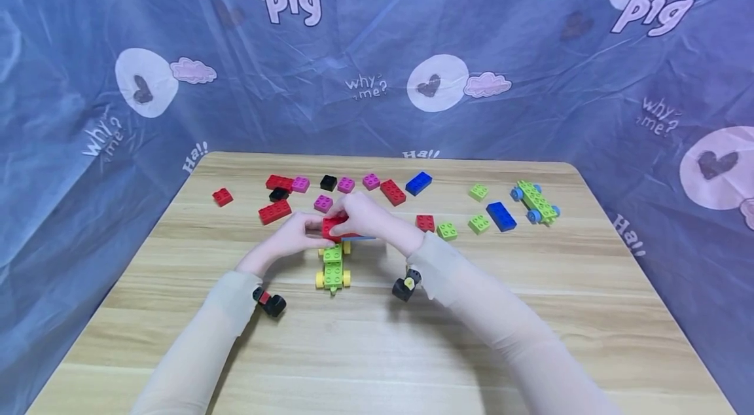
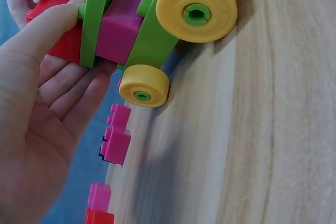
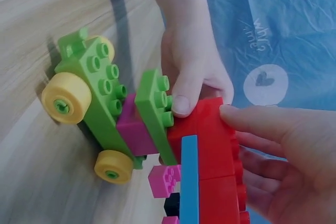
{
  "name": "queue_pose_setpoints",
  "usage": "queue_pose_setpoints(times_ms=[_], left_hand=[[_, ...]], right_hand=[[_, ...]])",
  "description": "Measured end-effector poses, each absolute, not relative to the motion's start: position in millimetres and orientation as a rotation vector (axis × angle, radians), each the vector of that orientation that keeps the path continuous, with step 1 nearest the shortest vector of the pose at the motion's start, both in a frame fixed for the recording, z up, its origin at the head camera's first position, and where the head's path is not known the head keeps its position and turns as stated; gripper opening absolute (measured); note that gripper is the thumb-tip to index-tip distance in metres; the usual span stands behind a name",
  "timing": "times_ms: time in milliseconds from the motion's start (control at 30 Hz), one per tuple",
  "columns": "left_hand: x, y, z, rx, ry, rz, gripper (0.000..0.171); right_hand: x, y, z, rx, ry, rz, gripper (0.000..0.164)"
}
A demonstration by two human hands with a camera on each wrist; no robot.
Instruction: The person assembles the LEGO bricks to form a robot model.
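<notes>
A toy car stands on the table, with a green wheeled base, yellow wheels, a magenta brick and a green studded plate above it. Red bricks rise over that plate, with a thin blue piece along one side. My left hand grips the stack from the left, its thumb at the green plate and red brick and its other fingers beneath. From the right, my right hand pinches the red bricks, a fingertip on their upper edge.
Behind the hands lie loose red, magenta and black bricks. To the right are blue bricks, lime green bricks, a red brick and another green wheeled base with blue wheels. A printed blue cloth hangs beyond the table.
</notes>
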State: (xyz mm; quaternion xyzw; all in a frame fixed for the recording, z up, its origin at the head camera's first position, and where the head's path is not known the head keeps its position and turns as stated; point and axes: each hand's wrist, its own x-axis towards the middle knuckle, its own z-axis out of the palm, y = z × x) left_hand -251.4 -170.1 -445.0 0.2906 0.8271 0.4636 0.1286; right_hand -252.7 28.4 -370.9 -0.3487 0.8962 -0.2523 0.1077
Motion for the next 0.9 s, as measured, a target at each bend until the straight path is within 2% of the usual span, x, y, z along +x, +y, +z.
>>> queue_pose_setpoints(times_ms=[333,567,633,900], left_hand=[[-251,-171,-444,0.934,2.476,1.271,0.025],[-247,-175,-434,0.754,2.480,1.302,0.056],[-245,-174,-429,0.736,2.494,1.321,0.060],[-243,-159,-411,0.834,2.584,1.371,0.049]], right_hand=[[-252,38,-367,-1.073,2.633,-0.727,0.039],[-252,57,-369,-1.119,2.677,-0.878,0.039],[-252,65,-370,-1.126,2.704,-0.931,0.037],[-253,97,-380,-1.072,2.784,-1.212,0.029]])
